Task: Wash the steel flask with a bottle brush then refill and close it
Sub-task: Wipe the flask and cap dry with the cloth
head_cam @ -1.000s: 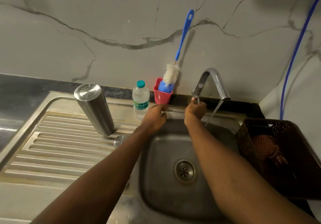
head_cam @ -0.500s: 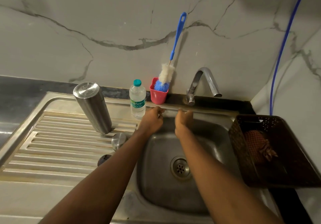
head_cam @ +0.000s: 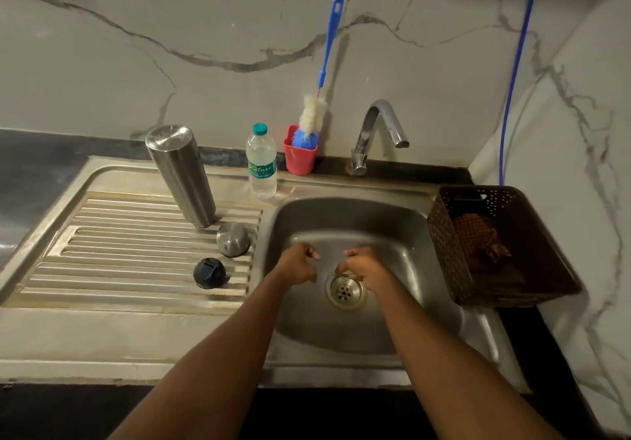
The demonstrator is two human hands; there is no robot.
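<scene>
Steel flask (head_cam: 181,175), a tall cylindrical brushed-metal body, stands inverted and slightly tilted on the ribbed stainless draining board (head_cam: 102,252), up and to the left of the fingers and well apart from them. Its long axis runs near vertical, closed base uppermost. The left hand (head_cam: 295,265) is the nearer of the two; the right hand (head_cam: 363,267) lies farther, just above the round drain strainer (head_cam: 345,292).

Both hands hover low over the stainless sink basin (head_cam: 409,234), fingers loosely curled and grasping nothing.

Between the left hand and the flask lie two closure parts: a domed steel cap (head_cam: 233,239) beside the flask foot, and a round black stopper (head_cam: 209,273) just left of the basin edge. Beyond the fingers, along the wall, stand a clear plastic water bottle with teal cap (head_cam: 261,163), a red plastic cup (head_cam: 299,156) holding a blue-handled bottle brush (head_cam: 321,91), and a curved chrome tap (head_cam: 375,132) showing no flow. To the right sits a brown perforated basket (head_cam: 444,234).

Judgement: the flask is drained and awaits refilling; a left-hand reach suits best.

Surround: marble-veined wall, dark table edge.
</scene>
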